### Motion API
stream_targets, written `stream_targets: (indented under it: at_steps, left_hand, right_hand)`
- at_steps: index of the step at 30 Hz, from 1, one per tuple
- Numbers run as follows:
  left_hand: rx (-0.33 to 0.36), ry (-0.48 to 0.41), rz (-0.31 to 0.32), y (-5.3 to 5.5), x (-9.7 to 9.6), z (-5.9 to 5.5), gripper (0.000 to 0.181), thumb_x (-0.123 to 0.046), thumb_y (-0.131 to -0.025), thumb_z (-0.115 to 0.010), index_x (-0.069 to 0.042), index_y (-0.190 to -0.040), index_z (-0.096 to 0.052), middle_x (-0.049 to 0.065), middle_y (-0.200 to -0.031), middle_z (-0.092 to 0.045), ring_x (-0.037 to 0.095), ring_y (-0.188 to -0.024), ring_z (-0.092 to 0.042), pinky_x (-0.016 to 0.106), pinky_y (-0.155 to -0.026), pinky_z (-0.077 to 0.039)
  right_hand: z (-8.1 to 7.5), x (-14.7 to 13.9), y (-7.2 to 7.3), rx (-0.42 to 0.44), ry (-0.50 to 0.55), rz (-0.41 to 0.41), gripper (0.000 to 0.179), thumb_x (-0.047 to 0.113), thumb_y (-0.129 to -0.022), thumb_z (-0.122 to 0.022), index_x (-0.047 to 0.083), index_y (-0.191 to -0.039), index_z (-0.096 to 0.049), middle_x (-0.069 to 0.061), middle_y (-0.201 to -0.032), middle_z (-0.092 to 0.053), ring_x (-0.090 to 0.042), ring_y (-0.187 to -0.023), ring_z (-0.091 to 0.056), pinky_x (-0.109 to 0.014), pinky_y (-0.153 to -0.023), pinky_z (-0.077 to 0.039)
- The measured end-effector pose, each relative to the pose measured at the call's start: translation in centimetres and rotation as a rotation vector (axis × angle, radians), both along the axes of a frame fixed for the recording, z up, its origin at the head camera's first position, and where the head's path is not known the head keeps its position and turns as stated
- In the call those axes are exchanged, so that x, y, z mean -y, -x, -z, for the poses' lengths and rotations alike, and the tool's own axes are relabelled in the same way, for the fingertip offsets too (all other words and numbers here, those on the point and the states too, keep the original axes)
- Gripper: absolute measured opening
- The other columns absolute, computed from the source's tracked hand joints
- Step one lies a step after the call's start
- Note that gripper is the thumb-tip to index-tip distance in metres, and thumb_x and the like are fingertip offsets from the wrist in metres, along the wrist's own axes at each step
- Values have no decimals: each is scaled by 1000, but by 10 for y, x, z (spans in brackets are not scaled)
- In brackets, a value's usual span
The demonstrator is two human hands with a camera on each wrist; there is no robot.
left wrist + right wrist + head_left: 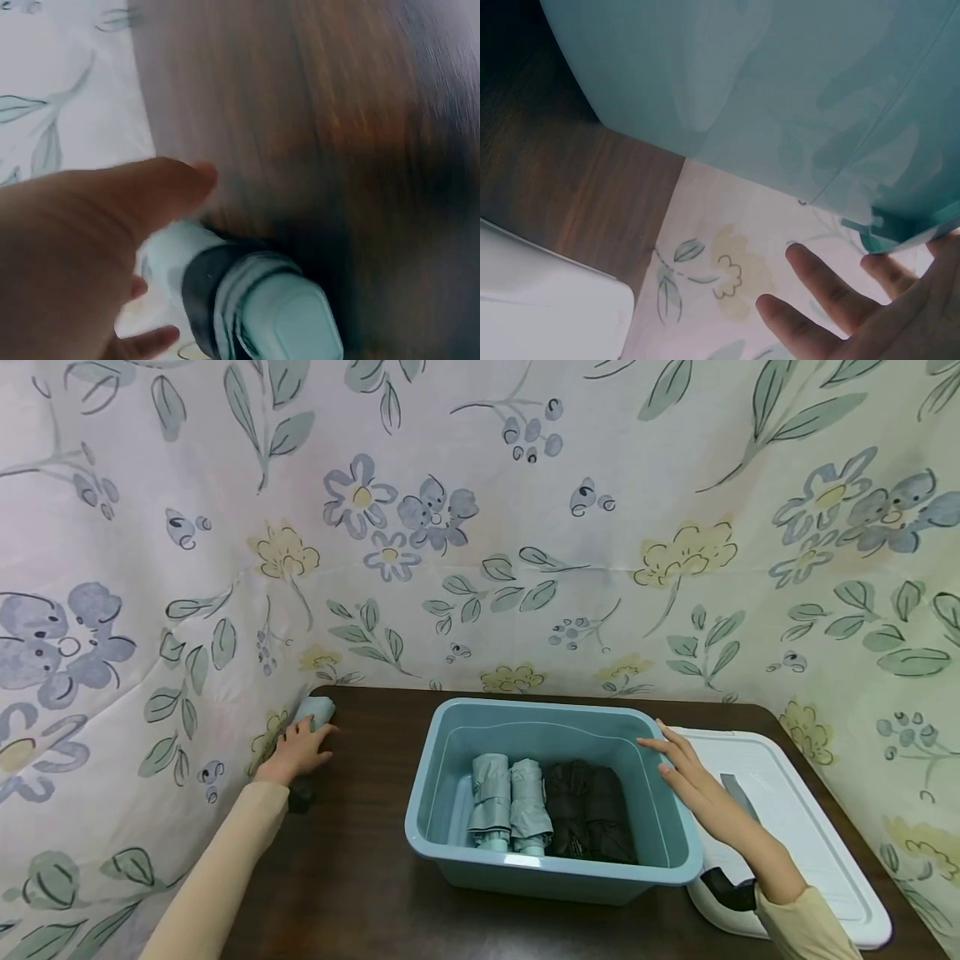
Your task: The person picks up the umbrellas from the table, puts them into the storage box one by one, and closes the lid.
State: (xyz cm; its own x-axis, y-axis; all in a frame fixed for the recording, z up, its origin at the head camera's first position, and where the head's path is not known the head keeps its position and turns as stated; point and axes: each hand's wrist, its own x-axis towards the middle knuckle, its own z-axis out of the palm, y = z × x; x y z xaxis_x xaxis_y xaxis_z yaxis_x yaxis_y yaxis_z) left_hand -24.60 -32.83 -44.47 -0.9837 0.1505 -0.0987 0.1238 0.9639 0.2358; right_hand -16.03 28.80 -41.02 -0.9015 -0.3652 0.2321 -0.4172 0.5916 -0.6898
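My left hand (295, 752) reaches over a pale teal cylinder (315, 710) at the table's back left edge. The left wrist view shows that cylinder's rounded end (292, 319) with ridges and a dark band; my thumb extends above it and the other fingers spread beside it. At the right rim of a teal bin (543, 870), my right hand (701, 789) lies with fingers extended and touches the edge. Inside the bin, two rolled pale teal umbrellas (491, 793) lie beside dark folded bundles (588, 810).
A white lid (813, 827) with a grey handle lies on the table right of the bin, partly under my right forearm. The dark wooden table (367, 860) meets a flower-patterned cloth (480, 527) at its back and sides.
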Motion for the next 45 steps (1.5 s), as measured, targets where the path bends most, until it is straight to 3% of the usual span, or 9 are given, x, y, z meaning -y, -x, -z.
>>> stream_targets:
  at_steps: [7, 14, 20, 25, 30, 35, 41, 45]
  left_hand:
    - [64, 50, -72, 6, 7, 4, 44, -13, -92, -56, -7, -134, -44, 39, -142, -5, 66, -116, -20, 71, -87, -28]
    - [28, 41, -105, 17, 16, 9, 37, -9, -93, -53, -8, -129, -46, 39, -138, -13, 64, -105, -32, 67, -77, -38]
    - [39, 32, -119, 23, 17, 8, 37, -11, -92, -54, -9, -128, -46, 41, -131, -18, 63, -99, -36, 67, -74, -39]
    - [95, 37, -138, 31, 14, 7, 43, -11, -92, -54, -9, -133, -42, 46, -126, -15, 65, -95, -36, 68, -75, -38]
    - [152, 58, -194, 40, 11, 9, 45, -11, -91, -55, -9, -133, -41, 49, -123, -12, 67, -97, -32, 69, -77, -35]
    - [168, 24, -247, 49, 10, 10, 45, -10, -87, -57, -7, -130, -44, 50, -127, -7, 72, -97, -25, 74, -76, -33]
    - [133, -25, -286, 48, 9, 10, 45, -10, -84, -61, -2, -126, -46, 54, -126, -2, 74, -96, -25, 74, -73, -36]
    - [118, -78, -288, 41, 9, 5, 46, -12, -82, -63, 0, -123, -47, 53, -121, -9, 69, -94, -31, 69, -72, -39]
  right_hand:
    - [-1, 1, 0, -1, 1, -3, 40, 19, -101, -35, 13, -140, -39, -14, -154, -4, -48, -136, -6, -78, -85, -16]
    - [0, 0, 0, 2, -4, 8, 40, 19, -100, -36, 15, -140, -39, -13, -155, -5, -46, -137, -6, -77, -86, -17]
    - [1, 0, -1, 12, -1, 9, 40, 20, -100, -35, 14, -140, -39, -14, -154, -5, -47, -136, -7, -77, -85, -18]
    - [1, 0, 0, 5, 0, 9, 40, 19, -100, -35, 13, -139, -40, -16, -154, -6, -47, -136, -7, -77, -85, -17]
    - [1, 0, 1, 3, -2, 6, 39, 19, -100, -35, 14, -139, -39, -15, -154, -6, -47, -136, -7, -77, -85, -18]
    - [1, -1, 1, 7, 4, 2, 39, 19, -100, -35, 14, -140, -39, -15, -154, -5, -46, -137, -6, -77, -86, -17]
    - [0, 1, -1, 19, 15, -1, 39, 18, -100, -35, 16, -140, -38, -15, -154, -5, -46, -137, -5, -76, -87, -16]
    - [-2, 1, -1, 16, 17, -6, 39, 17, -100, -35, 14, -139, -38, -16, -154, -4, -48, -136, -5, -77, -86, -16]
